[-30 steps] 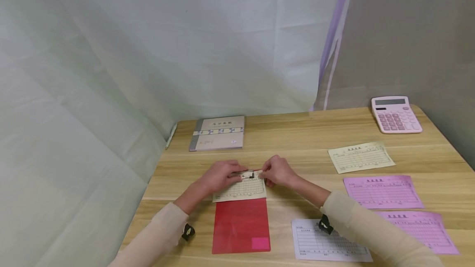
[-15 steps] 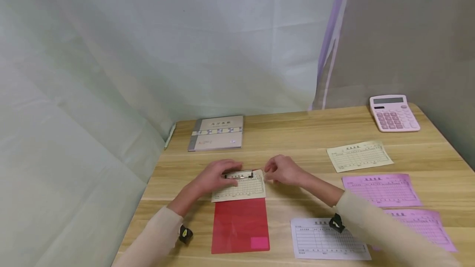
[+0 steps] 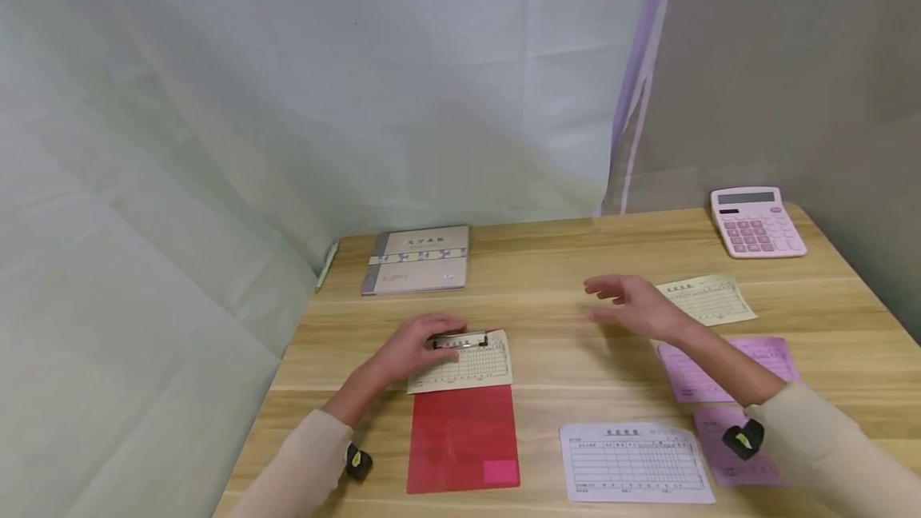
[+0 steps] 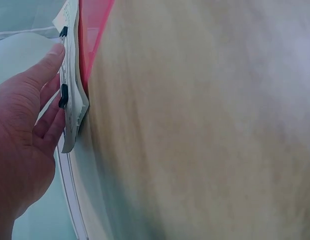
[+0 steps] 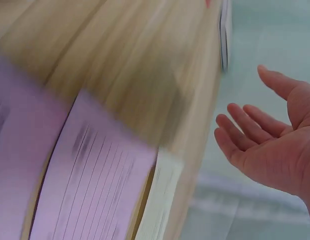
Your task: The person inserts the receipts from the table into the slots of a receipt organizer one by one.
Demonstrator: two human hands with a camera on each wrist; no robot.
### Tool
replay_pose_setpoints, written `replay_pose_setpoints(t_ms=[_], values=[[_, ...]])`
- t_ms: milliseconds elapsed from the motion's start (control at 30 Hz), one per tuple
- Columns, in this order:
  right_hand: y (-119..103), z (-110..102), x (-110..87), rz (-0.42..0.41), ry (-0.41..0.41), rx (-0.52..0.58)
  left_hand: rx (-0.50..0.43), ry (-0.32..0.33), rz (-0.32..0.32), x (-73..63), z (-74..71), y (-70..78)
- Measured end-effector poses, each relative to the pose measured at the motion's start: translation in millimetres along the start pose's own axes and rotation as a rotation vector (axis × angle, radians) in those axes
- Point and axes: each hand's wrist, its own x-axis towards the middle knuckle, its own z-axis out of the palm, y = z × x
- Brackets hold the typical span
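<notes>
A red clipboard (image 3: 464, 442) lies on the table, with cream printed slips (image 3: 468, 370) under its metal clip (image 3: 460, 340). My left hand (image 3: 417, 346) grips the clip end, thumb on the slip side and fingers around the far edge. From close up, the left wrist view shows the thumb near one black end of the clip and the fingers by the other. Over the table, my right hand (image 3: 633, 306) hovers with fingers spread, holding nothing. Just beyond it lies another cream slip (image 3: 708, 300), partly hidden by the hand.
Two purple slips (image 3: 763, 354) lie to the right, partly under the right arm. A white slip (image 3: 633, 466) is near the front. At the back are a notebook (image 3: 417, 262), a pen (image 3: 327, 266) by the left edge and a pink calculator (image 3: 757, 222).
My right hand has left the corner of the clipped slips and moved right, towards the loose cream slip. My left hand stays at the clip.
</notes>
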Motion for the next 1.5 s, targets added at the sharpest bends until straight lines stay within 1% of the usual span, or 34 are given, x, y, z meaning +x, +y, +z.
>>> replay_pose_setpoints(t_ms=[200,300,367,467,533,567,700,833,933,1000,1167,1400,1500], values=[[20,-43,-26.9,0.070,0.042,0.012,-0.010,0.021,-0.012,-1.8,3.4,-1.6],[29,-53,-39.3,0.063,0.028,0.025,-0.002,0.028,-0.019,-2.4,5.1,-2.3],[33,-54,-47.3,0.057,-0.010,0.078,-0.002,0.034,-0.025,-2.6,5.9,-2.3],[39,-52,-59.6,0.026,-0.083,0.178,-0.007,0.043,-0.036,-2.5,6.8,-2.1],[43,-49,-68.2,-0.013,-0.135,0.239,-0.014,0.044,-0.043,-2.1,6.9,-1.8],[45,-47,-72.7,-0.037,-0.157,0.249,-0.014,0.044,-0.043,-2.0,7.2,-1.9],[51,-40,-91.2,-0.132,-0.221,0.233,-0.018,0.045,-0.040,-2.6,7.6,-1.4],[55,-32,-108.0,-0.169,-0.261,0.210,-0.009,0.051,-0.035,-3.6,7.4,-1.4],[56,-26,-117.3,-0.176,-0.282,0.200,0.000,0.049,-0.043,-3.5,6.7,-1.5],[56,-22,-121.5,-0.188,-0.290,0.184,0.001,0.044,-0.052,-3.0,6.5,-1.5],[56,-12,-127.8,-0.187,-0.298,0.144,0.002,0.032,-0.071,-2.3,7.2,-2.3],[53,-3,-130.8,-0.223,-0.224,0.013,0.010,0.033,-0.062,-1.0,7.4,-3.4],[50,-2,-130.8,-0.219,-0.207,-0.012,0.013,0.026,-0.070,-0.6,6.7,-2.3]])
